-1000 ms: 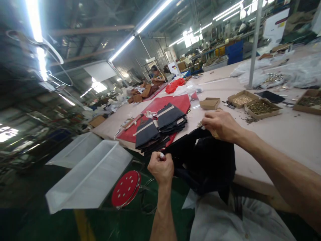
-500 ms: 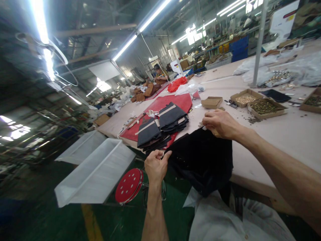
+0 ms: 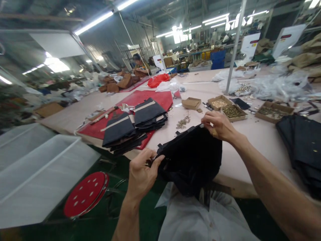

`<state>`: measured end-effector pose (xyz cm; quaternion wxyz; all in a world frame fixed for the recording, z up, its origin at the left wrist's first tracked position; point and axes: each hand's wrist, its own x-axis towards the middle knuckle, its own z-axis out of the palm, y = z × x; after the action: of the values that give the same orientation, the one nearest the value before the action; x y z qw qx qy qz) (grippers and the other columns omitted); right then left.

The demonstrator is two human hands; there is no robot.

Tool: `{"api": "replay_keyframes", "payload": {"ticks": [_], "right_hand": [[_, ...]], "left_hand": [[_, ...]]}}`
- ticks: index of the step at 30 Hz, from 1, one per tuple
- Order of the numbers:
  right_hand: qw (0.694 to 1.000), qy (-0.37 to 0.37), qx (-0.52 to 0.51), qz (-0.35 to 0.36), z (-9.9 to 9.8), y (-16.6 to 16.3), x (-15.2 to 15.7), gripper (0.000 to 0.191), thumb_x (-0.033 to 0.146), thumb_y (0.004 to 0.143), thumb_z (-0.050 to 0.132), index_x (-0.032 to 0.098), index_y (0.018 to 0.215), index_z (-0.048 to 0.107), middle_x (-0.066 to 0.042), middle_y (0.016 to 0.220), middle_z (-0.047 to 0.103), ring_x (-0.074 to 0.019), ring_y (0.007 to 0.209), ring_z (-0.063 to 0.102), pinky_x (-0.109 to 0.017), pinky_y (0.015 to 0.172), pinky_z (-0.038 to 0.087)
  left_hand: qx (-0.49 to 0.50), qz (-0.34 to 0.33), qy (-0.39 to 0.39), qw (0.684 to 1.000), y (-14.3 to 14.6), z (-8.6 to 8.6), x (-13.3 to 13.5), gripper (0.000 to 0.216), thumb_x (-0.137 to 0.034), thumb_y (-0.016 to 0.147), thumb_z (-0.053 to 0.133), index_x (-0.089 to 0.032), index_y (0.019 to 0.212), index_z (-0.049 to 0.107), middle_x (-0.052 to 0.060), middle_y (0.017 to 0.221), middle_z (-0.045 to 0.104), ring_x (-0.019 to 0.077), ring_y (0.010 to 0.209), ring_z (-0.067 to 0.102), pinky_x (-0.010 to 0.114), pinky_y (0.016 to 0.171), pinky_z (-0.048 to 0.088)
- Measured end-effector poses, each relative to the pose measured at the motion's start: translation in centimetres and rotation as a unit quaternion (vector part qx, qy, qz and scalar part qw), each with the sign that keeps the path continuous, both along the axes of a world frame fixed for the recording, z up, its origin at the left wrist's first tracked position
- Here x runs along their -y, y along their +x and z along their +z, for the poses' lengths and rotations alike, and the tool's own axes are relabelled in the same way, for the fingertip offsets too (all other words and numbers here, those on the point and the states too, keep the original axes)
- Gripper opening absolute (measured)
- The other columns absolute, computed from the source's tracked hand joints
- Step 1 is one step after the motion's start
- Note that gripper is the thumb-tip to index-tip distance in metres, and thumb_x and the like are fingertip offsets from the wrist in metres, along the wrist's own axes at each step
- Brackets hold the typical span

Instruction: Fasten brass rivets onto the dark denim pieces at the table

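Note:
A black fabric bag (image 3: 193,157) hangs between my two hands at the table's near edge, its mouth spread toward me. My left hand (image 3: 143,170) pinches one top corner between thumb and fingers. The opposite corner is gripped by my right hand (image 3: 217,125), higher up and farther right. Small tabs stick up along the bag's upper edge. Just beyond that edge lies a scatter of small metal rings (image 3: 183,122). Left of them, stacks of flat black pieces with beige strips (image 3: 150,112) rest partly on a red mat (image 3: 140,96).
Cardboard trays of small metal parts (image 3: 234,112) stand behind my right hand. At the right edge is a pile of black pieces (image 3: 301,144). A red stool (image 3: 86,194) and white bins (image 3: 45,174) are at lower left. Someone sits at the far side (image 3: 140,65).
The view has swung right, bringing the black pile at the right into sight. Both hands still grip the bag, which is now tilted so more of its far edge with tabs shows.

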<state>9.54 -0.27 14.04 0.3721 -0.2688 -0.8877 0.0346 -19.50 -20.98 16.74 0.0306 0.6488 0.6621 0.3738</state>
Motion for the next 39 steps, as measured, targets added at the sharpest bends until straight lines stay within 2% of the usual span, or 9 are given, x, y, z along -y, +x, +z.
{"api": "replay_keyframes", "payload": {"ticks": [5,11,16,20,26,32,35,37,39], "right_hand": [[0.999,-0.019,-0.020,-0.019,-1.6,0.3,1.8,0.018,0.016,0.086,0.054,0.022,0.099,0.065,-0.006,0.096,0.063,-0.0210,0.086,0.056,-0.033,0.080,0.039],[0.992,-0.084,0.020,-0.097,-9.5,2.0,5.1,0.054,0.008,0.063,0.058,0.021,0.115,0.063,-0.009,0.104,0.063,-0.0245,0.090,0.058,-0.034,0.079,0.043],[0.978,-0.112,0.012,-0.177,-14.2,5.2,5.2,0.055,0.008,0.060,0.055,0.025,0.110,0.069,-0.006,0.101,0.065,-0.0235,0.087,0.061,-0.032,0.071,0.045],[0.974,-0.125,0.000,-0.191,-14.2,6.3,4.0,0.052,0.009,0.062,0.054,0.026,0.108,0.072,-0.005,0.101,0.067,-0.0220,0.082,0.063,-0.030,0.066,0.045],[0.972,-0.090,-0.062,-0.207,-11.1,5.7,2.0,0.048,0.011,0.066,0.056,0.024,0.109,0.072,-0.007,0.105,0.067,-0.0256,0.090,0.065,-0.034,0.073,0.049],[0.983,-0.053,-0.116,-0.129,-9.9,6.4,-1.6,0.041,0.013,0.072,0.056,0.022,0.109,0.072,-0.010,0.108,0.067,-0.0260,0.095,0.065,-0.036,0.078,0.051],[0.985,-0.080,-0.101,-0.116,-11.6,8.1,-3.4,0.037,0.017,0.074,0.056,0.020,0.108,0.072,-0.010,0.104,0.068,-0.0260,0.093,0.065,-0.036,0.078,0.051],[0.983,-0.114,-0.074,-0.125,-13.3,9.5,-4.1,0.036,0.017,0.075,0.056,0.020,0.107,0.073,-0.010,0.101,0.069,-0.0255,0.091,0.065,-0.036,0.077,0.051],[0.977,-0.153,-0.039,-0.144,-15.3,10.9,-4.5,0.038,0.016,0.075,0.055,0.020,0.108,0.073,-0.010,0.100,0.070,-0.0248,0.088,0.065,-0.035,0.077,0.050]], "left_hand": [[0.028,0.020,-0.006,0.999,0.3,-1.2,0.2,0.021,-0.035,0.087,0.065,-0.019,0.076,0.058,-0.001,0.072,0.056,0.0128,0.065,0.050,0.023,0.064,0.042],[0.041,0.062,-0.017,0.997,-0.1,-2.8,1.0,0.023,-0.037,0.087,0.064,-0.019,0.074,0.057,-0.002,0.068,0.052,0.0113,0.061,0.045,0.023,0.060,0.038],[0.049,0.076,-0.013,0.996,-0.3,-3.2,1.2,0.021,-0.035,0.086,0.063,-0.019,0.074,0.058,-0.003,0.066,0.051,0.0111,0.060,0.044,0.022,0.058,0.037],[0.065,0.058,-0.022,0.996,-0.1,-3.0,1.5,0.021,-0.035,0.086,0.064,-0.019,0.074,0.057,-0.002,0.068,0.053,0.0117,0.062,0.048,0.022,0.060,0.039],[0.074,0.029,-0.049,0.996,-0.3,-2.0,2.9,0.022,-0.032,0.081,0.069,-0.019,0.072,0.054,-0.001,0.070,0.055,0.0128,0.066,0.051,0.024,0.063,0.043],[0.110,-0.068,-0.125,0.984,3.4,-0.9,4.9,0.017,-0.017,0.076,0.065,-0.020,0.068,0.051,0.003,0.075,0.059,0.0145,0.068,0.055,0.026,0.064,0.046],[0.162,-0.152,-0.170,0.960,6.4,-3.0,5.7,0.013,-0.015,0.074,0.070,-0.020,0.072,0.057,0.004,0.082,0.062,0.0145,0.073,0.057,0.026,0.067,0.048],[0.216,-0.191,-0.197,0.937,7.4,-6.2,6.0,0.018,-0.021,0.069,0.078,-0.020,0.075,0.061,0.004,0.084,0.063,0.0157,0.077,0.060,0.027,0.070,0.049],[0.273,-0.087,-0.187,0.940,7.2,-10.6,5.9,0.026,-0.034,0.070,0.081,-0.019,0.075,0.060,0.003,0.080,0.062,0.0156,0.073,0.059,0.028,0.069,0.050]]}}
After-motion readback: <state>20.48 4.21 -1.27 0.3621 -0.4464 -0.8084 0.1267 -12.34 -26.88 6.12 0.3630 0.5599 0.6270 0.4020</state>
